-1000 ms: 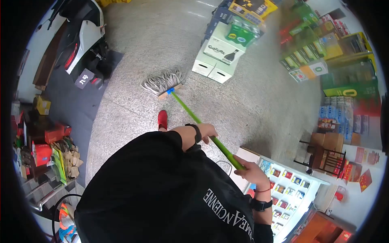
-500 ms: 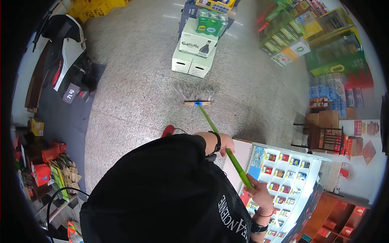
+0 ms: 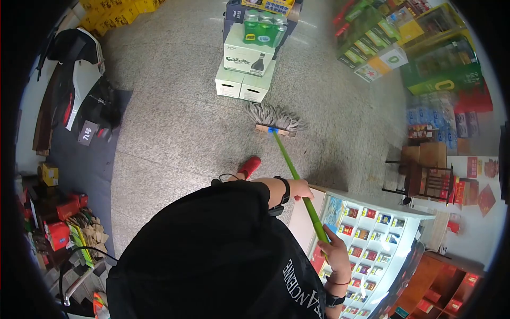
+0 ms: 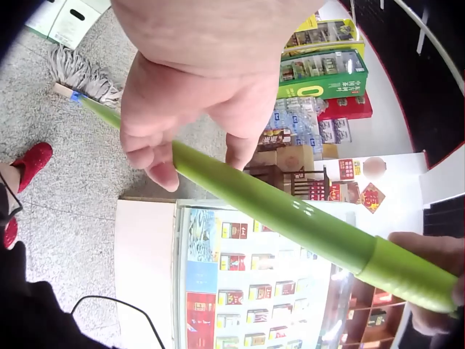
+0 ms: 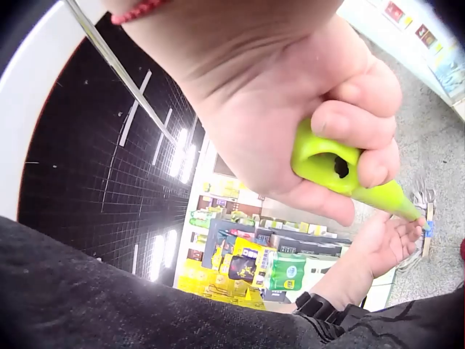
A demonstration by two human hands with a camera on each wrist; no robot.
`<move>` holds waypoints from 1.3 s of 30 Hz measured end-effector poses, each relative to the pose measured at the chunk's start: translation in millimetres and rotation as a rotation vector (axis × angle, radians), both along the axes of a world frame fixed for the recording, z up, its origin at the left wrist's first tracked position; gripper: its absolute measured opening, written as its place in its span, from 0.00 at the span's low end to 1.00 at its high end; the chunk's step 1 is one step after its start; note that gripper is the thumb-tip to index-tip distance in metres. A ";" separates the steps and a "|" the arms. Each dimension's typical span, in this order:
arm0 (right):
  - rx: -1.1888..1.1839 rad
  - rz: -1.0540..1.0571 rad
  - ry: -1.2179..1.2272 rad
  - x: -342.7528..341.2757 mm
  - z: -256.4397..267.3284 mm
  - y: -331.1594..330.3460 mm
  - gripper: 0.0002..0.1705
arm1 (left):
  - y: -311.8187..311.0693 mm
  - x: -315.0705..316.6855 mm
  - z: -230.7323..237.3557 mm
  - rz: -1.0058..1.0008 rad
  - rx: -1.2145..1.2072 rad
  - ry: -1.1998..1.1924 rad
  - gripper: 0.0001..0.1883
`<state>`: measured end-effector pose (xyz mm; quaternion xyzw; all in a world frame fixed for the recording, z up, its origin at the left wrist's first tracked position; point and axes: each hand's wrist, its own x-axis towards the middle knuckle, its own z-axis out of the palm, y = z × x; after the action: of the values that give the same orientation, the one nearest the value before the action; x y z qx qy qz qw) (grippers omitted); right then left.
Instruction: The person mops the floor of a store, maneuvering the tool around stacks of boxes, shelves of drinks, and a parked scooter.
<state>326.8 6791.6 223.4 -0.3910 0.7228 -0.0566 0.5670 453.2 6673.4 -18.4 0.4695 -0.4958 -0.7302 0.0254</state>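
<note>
A mop with a grey string head (image 3: 276, 115) lies on the speckled floor, its wooden bar and blue joint facing me. The long green handle (image 3: 288, 157) slants from there toward my right side. Partway up the handle, my left hand (image 3: 300, 189) grips it; in the left wrist view the fingers (image 4: 150, 149) curl round the shaft. My right hand (image 3: 336, 253) holds the top end, and the right wrist view shows its fingers wrapped about the handle's hollow green tip (image 5: 323, 161).
Just beyond the mop head stand stacked white cartons (image 3: 245, 58) topped by a green bottle pack (image 3: 264, 31). A glass display counter (image 3: 425, 213) borders my right, with a wooden chair (image 3: 427, 181) behind it. A scooter (image 3: 79, 80) is parked left. My red shoe (image 3: 249, 167) is on the floor.
The mop head has swept rightward across the floor, from left of the cartons to just in front of their right side. The red shoe has shifted right. Both hands keep their hold.
</note>
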 end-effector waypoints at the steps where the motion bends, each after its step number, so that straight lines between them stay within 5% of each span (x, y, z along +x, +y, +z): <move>1: 0.011 -0.020 -0.012 -4.4 1.5 -10.2 0.31 | -8.4 0.2 6.3 0.026 -0.012 0.030 0.23; 13: -0.022 0.125 -0.023 -17.6 -35.3 -178.5 0.31 | -167.3 -6.3 -10.9 0.038 -0.153 0.001 0.14; 15: -0.052 0.180 -0.022 -9.7 -49.3 -208.7 0.32 | -188.9 -7.3 -29.3 0.204 -0.565 -0.004 0.21; 16: -0.056 0.176 -0.026 -7.4 -59.7 -222.5 0.32 | -203.4 -9.3 -40.6 0.198 -0.569 -0.008 0.21; 18: -0.062 0.217 0.000 -7.3 -82.1 -245.2 0.35 | -230.2 -15.5 -60.7 -0.155 -0.787 -0.349 0.09; 19: -0.064 0.207 -0.003 -7.7 -90.8 -256.2 0.35 | -241.4 -17.3 -61.7 -0.165 -0.791 -0.349 0.09; 21: -0.032 0.242 0.007 -11.7 -104.2 -271.7 0.36 | -255.9 -22.7 -62.3 0.070 -0.406 -0.278 0.09; 25: -0.095 0.241 -0.056 -32.4 -118.9 -286.2 0.37 | -273.5 -40.7 -76.2 -0.079 -0.579 -0.317 0.08; 28: -0.092 0.316 -0.050 -49.8 -104.5 -293.3 0.38 | -277.6 -56.2 -63.1 0.003 -0.399 -0.376 0.09; 30: -0.041 0.391 -0.063 -63.0 -83.8 -294.6 0.38 | -276.0 -72.6 -87.3 -0.449 -0.798 -0.397 0.13; 31: -0.046 0.401 -0.066 -73.8 -81.0 -294.1 0.38 | -271.5 -75.0 -64.5 -0.441 -0.799 -0.405 0.13; 33: -0.085 0.443 -0.120 -106.0 -73.5 -289.2 0.38 | -261.8 -83.8 -6.6 -0.013 -0.330 -0.211 0.18; 39: -0.058 0.458 -0.018 -164.5 -20.4 -295.3 0.35 | -257.8 -132.9 34.7 0.027 -0.023 -0.051 0.20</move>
<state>162.4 6496.3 203.0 -0.5604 0.6081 0.0494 0.5601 320.3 6415.6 16.3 0.4944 -0.4982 -0.7118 0.0278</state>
